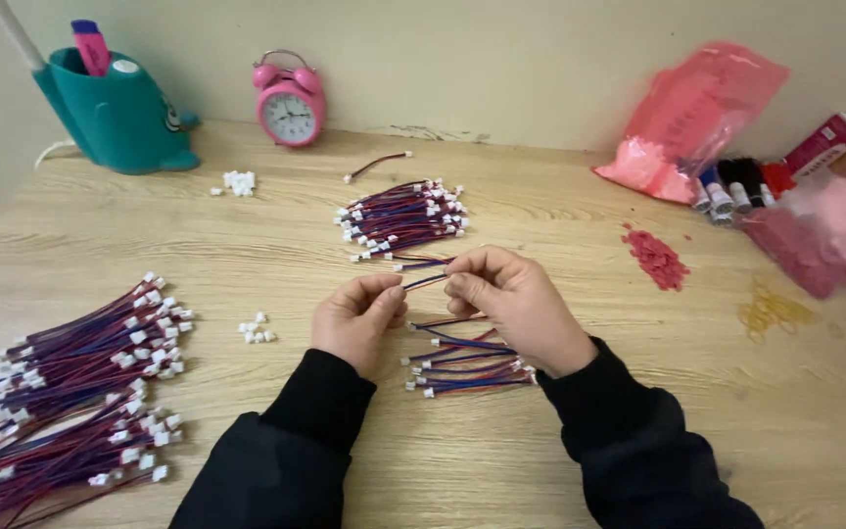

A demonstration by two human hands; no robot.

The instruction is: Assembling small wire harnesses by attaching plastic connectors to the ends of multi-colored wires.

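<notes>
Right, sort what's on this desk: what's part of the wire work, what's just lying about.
In the work: left hand and right hand pinching one wire; wire bundles; big wire pile; loose wires; white connectors.

Lying about: pink clock; teal holder; pink bag; rubber bands.

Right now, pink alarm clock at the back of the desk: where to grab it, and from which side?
Best guess: grip the pink alarm clock by its round body, fingers on the left and right flanks, coming from the front or above. It stands upright near the wall, so the back looks closed off. The thin top handle and twin bells seem less secure. Both flanks look free; the teal holder stands apart.
</notes>
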